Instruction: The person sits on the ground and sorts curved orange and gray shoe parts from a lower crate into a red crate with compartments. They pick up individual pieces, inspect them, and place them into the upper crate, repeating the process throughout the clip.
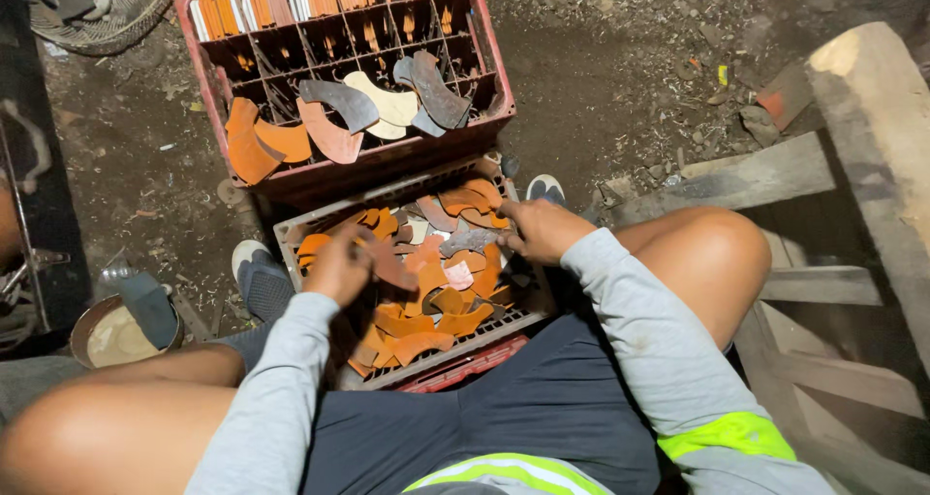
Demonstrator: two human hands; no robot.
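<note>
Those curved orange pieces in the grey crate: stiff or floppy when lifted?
Likely stiff: the curved pieces keep their arc while piled loosely in the grey crate. Probably light, being thin and flat. The left hand pinches one without sag.

Curved orange and brown leather pieces (426, 306) lie heaped in a grey crate (291, 233).

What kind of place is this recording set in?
Probably a small, informal workshop: a dirt floor strewn with scraps, crates holding curved cut pieces in orange and grey, and rough wooden framing.
</note>
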